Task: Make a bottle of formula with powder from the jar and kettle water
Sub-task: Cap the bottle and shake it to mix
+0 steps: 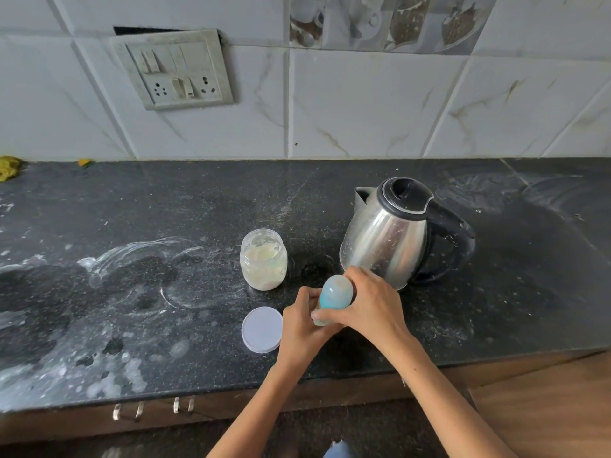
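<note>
**Bottle gripped by both hands**

Where the counter [99,226] is streaked white, the open jar [263,259] and its lid [262,329] are set. Just right, the bottle [335,297] is gripped by the left hand [302,328] and right hand [373,302], before the kettle [393,233].

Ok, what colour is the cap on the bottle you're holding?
Translucent light blue, the cap on the bottle, seen best in the head view.
</note>
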The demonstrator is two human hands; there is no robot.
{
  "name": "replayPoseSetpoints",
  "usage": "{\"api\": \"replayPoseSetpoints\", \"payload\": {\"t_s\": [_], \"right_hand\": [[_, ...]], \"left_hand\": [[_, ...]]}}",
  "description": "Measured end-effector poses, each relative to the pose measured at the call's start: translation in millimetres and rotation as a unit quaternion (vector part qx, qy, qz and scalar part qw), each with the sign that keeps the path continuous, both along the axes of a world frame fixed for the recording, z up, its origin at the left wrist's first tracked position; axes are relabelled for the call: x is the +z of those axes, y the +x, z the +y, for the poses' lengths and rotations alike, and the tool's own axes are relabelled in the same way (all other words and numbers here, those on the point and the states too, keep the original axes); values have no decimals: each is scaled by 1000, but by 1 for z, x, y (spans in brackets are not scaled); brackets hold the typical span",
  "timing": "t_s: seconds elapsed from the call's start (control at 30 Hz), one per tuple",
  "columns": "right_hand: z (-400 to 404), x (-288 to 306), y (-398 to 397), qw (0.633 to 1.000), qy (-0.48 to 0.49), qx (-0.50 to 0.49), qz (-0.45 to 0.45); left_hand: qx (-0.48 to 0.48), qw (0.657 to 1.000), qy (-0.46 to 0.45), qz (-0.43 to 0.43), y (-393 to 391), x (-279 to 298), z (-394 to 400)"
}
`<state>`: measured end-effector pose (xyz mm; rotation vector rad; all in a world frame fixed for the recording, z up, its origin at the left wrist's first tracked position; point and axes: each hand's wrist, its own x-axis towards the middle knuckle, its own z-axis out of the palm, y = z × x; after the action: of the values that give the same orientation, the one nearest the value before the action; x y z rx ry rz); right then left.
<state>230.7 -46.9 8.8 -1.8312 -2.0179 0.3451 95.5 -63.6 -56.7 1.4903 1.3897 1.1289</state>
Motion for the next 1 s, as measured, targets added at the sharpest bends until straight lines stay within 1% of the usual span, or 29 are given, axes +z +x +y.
{"api": "replayPoseSetpoints", "payload": {"t_s": [0.03,0.07,0.1,0.13,0.17,0.23,0.27,0.33,0.37,0.4,0.43,0.5,0.53,0.57,0.63,0.73,0.8,0.83,0.87,0.9,0.93,0.97,1.0], "right_hand": [[0,2,5,996,-46,36,63],[-1,5,10,984,-91,80,129],[-2,6,15,970,-118,121,175],[-3,6,18,962,-124,146,195],[-3,4,19,963,-111,149,197],[-2,1,11,983,-55,99,148],[-1,1,5,993,-28,63,98],[2,2,-7,1000,-1,0,-9],[3,1,-8,999,3,-8,-35],[3,1,-6,999,-11,4,-35],[3,0,-2,998,-47,31,1],[2,2,9,979,-127,108,116],[1,1,14,969,-138,137,155],[1,-1,18,966,-126,148,173],[0,-8,16,978,-64,110,164],[-1,-16,-5,997,47,-3,65],[-2,-22,-16,996,71,-44,37],[-1,-22,-17,997,50,-43,49],[1,-22,-13,996,7,-29,85],[2,-19,-7,988,-58,-10,146],[2,-15,1,965,-130,11,227],[1,-11,9,935,-183,26,303],[-1,-9,18,911,-209,33,355]], "left_hand": [[0,1000,-2,-3,0,-1,0],[0,1000,-4,-6,0,-2,0],[0,1000,-4,-8,0,-2,0],[-1,1000,-4,-8,0,-3,0],[-1,1000,-4,-8,0,-3,0],[2,1000,-5,-11,1,-1,0],[3,1000,-6,-11,1,-1,-1],[1,1000,-6,-6,1,-1,-1],[1,1000,-5,-2,0,-1,-1],[0,1000,-5,0,0,-1,-1],[0,1000,-7,0,0,-1,0],[-1,1000,-11,-5,-1,-4,1],[-1,1000,-11,-6,-1,-6,1],[-1,1000,-10,-4,0,-6,1],[-1,1000,-10,-4,0,-5,1],[-1,1000,-2,6,0,-4,0],[1,1000,2,9,0,-5,0],[1,1000,1,5,0,-5,0],[3,1000,-3,0,0,-3,1],[6,1000,-6,-8,0,0,2],[12,999,-13,-26,-1,3,4],[17,998,-23,-54,-4,7,6],[17,995,-34,-88,-7,12,9]]}}
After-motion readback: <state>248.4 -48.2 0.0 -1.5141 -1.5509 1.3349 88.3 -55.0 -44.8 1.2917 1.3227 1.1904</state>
